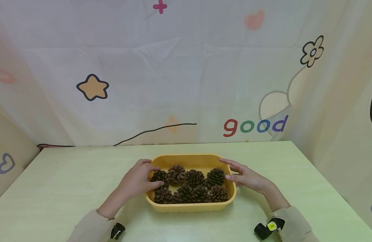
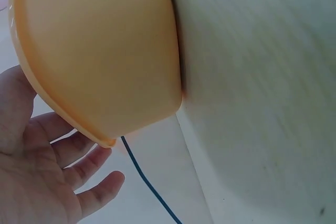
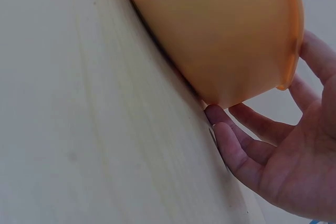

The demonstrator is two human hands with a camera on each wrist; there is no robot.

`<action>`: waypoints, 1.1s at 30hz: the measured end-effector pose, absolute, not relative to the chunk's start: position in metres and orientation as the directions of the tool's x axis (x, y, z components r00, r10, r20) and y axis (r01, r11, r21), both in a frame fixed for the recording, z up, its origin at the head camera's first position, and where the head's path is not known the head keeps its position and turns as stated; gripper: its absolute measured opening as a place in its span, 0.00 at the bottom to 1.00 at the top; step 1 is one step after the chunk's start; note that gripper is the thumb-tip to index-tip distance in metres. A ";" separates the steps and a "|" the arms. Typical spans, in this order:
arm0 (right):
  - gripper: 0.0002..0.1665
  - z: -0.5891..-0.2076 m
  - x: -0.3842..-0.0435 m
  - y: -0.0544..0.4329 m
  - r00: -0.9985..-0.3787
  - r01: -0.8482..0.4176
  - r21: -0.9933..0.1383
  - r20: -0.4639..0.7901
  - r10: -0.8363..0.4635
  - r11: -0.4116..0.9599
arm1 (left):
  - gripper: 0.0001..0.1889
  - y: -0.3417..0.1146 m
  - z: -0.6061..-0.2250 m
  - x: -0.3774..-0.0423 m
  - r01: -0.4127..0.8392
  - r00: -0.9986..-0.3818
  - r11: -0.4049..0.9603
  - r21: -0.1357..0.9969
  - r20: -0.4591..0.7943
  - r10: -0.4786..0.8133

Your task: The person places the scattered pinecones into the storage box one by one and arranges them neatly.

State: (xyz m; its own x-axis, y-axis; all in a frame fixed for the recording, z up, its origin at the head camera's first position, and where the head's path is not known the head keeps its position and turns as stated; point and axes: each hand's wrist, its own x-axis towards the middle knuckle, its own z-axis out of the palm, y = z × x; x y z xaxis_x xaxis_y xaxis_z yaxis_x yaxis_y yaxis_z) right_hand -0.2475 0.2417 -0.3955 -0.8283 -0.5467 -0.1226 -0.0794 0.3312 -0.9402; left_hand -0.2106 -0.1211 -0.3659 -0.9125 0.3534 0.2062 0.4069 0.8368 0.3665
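Observation:
A yellow plastic tub (image 1: pixel 190 207) stands on the table, with several brown pine cones (image 1: pixel 194 178) inside. At its left end, my left hand (image 1: pixel 139 179) holds the rim, thumb and forefinger reaching over the edge close to a pine cone. The left wrist view shows the little finger (image 2: pixel 107 188) apart from the tub. My right hand (image 1: pixel 249 178) holds the opposite end, its thumb and forefinger over the rim. Lower fingers (image 3: pixel 262 121) of that hand lie against the outside near the tub's base in the right wrist view.
The pale wooden table (image 1: pixel 83 181) stretches to both sides of the tub. Behind it hangs a printed cloth (image 1: pixel 174 84) with a star, a flower and the word "good". Each sleeved wrist carries a small black device (image 1: pixel 117 231).

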 end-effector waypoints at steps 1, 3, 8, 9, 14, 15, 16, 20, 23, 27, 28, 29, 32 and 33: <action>0.38 -0.395 -0.247 0.242 -0.828 -0.077 -0.942 -0.123 -0.548 0.328 | 0.22 -0.122 -0.366 -0.210 0.411 -0.911 0.834 0.368 0.211 0.356; 0.38 -0.395 -0.247 0.241 -0.828 -0.069 -0.942 -0.129 -0.546 0.328 | 0.22 -0.123 -0.367 -0.210 0.416 -0.908 0.825 0.382 0.218 0.357; 0.38 -0.391 -0.246 0.239 -0.837 -0.070 -0.927 -0.147 -0.528 0.368 | 0.21 -0.129 -0.368 -0.208 0.415 -0.910 0.768 0.488 0.219 0.353; 0.38 -0.390 -0.245 0.238 -0.838 -0.072 -0.923 -0.150 -0.525 0.378 | 0.21 -0.130 -0.368 -0.207 0.414 -0.910 0.755 0.509 0.218 0.353; 0.38 -0.385 -0.244 0.238 -0.831 -0.095 -0.911 -0.149 -0.535 0.402 | 0.21 -0.137 -0.368 -0.208 0.426 -0.904 0.711 0.559 0.222 0.366; 0.38 -0.384 -0.245 0.237 -0.829 -0.102 -0.909 -0.147 -0.540 0.404 | 0.21 -0.138 -0.368 -0.208 0.432 -0.900 0.705 0.562 0.227 0.371; 0.38 -0.384 -0.245 0.238 -0.826 -0.108 -0.908 -0.144 -0.545 0.404 | 0.21 -0.139 -0.368 -0.208 0.437 -0.898 0.699 0.567 0.230 0.375; 0.38 -0.381 -0.244 0.238 -0.821 -0.119 -0.907 -0.139 -0.554 0.405 | 0.22 -0.143 -0.367 -0.207 0.441 -0.895 0.676 0.591 0.228 0.384; 0.37 -0.379 -0.243 0.240 -0.821 -0.123 -0.907 -0.135 -0.554 0.403 | 0.22 -0.146 -0.367 -0.206 0.432 -0.897 0.661 0.613 0.217 0.385; 0.37 -0.377 -0.242 0.243 -0.819 -0.138 -0.907 -0.121 -0.560 0.398 | 0.23 -0.150 -0.367 -0.202 0.412 -0.903 0.632 0.657 0.201 0.381; 0.36 -0.377 -0.241 0.244 -0.818 -0.143 -0.907 -0.118 -0.563 0.397 | 0.23 -0.151 -0.366 -0.201 0.409 -0.903 0.623 0.667 0.197 0.382; 0.36 -0.376 -0.241 0.245 -0.818 -0.147 -0.906 -0.114 -0.564 0.396 | 0.23 -0.152 -0.366 -0.200 0.405 -0.904 0.613 0.679 0.194 0.382; 0.35 -0.375 -0.240 0.248 -0.817 -0.163 -0.903 -0.102 -0.567 0.397 | 0.23 -0.156 -0.366 -0.197 0.403 -0.903 0.589 0.701 0.198 0.382; 0.35 -0.375 -0.240 0.249 -0.818 -0.168 -0.902 -0.098 -0.566 0.398 | 0.23 -0.157 -0.366 -0.196 0.403 -0.903 0.584 0.704 0.201 0.381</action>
